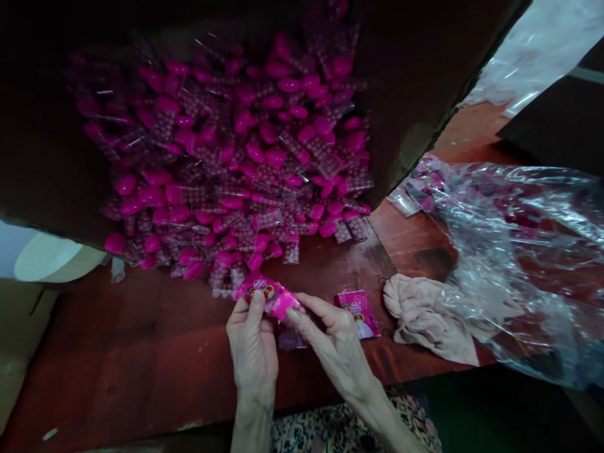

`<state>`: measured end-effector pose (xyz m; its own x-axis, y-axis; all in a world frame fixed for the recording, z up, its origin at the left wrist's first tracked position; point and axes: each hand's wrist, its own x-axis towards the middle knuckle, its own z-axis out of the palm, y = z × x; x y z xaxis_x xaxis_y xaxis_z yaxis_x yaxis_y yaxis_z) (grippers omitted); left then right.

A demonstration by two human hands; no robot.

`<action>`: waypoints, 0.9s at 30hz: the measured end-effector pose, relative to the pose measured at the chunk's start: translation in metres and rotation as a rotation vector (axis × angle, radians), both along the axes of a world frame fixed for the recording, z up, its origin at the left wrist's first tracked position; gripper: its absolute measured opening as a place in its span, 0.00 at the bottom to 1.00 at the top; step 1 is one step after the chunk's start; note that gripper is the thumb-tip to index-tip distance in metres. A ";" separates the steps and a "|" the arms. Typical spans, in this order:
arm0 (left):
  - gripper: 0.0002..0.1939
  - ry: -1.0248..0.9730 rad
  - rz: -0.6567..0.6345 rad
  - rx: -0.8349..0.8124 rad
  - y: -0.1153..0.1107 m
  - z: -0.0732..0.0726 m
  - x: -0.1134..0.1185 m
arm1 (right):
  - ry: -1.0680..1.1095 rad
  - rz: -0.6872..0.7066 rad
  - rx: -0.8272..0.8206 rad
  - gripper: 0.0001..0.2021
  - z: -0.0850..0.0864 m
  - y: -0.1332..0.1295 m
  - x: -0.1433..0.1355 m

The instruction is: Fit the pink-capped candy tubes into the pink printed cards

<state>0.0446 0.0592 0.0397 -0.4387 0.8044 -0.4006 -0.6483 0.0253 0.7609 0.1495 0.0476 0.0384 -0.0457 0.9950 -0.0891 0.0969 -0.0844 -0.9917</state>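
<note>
Table [126,352]: broad stretch lower left, front edge at bottom. Left hand [254,348], right hand [340,342]: fingers pinching pink packet [275,294]. Tubes [245,157] heaped upper centre; cloth [423,312], plastic bag [542,230], right.

Near head view, forward-down over table [141,360]

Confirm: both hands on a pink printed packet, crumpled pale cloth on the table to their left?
Not left: the head view shows the crumpled pale cloth on the table to the right of the left hand and right hand, which both hold the pink printed packet.
</note>
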 end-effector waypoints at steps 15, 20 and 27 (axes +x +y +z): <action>0.11 -0.078 -0.130 -0.067 -0.005 -0.008 0.002 | -0.192 -0.061 0.243 0.11 -0.010 -0.003 -0.007; 0.11 -0.069 -0.165 -0.054 -0.006 -0.006 0.000 | -0.162 -0.080 0.302 0.14 -0.015 -0.007 -0.012; 0.15 -0.023 -0.350 0.015 -0.009 -0.005 -0.007 | -0.036 -0.082 0.170 0.12 -0.010 -0.011 -0.013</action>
<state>0.0375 0.0506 0.0348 -0.1264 0.9105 -0.3936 -0.6190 0.2376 0.7486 0.1362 0.0365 0.0284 0.0368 0.9961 0.0802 0.1327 0.0747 -0.9883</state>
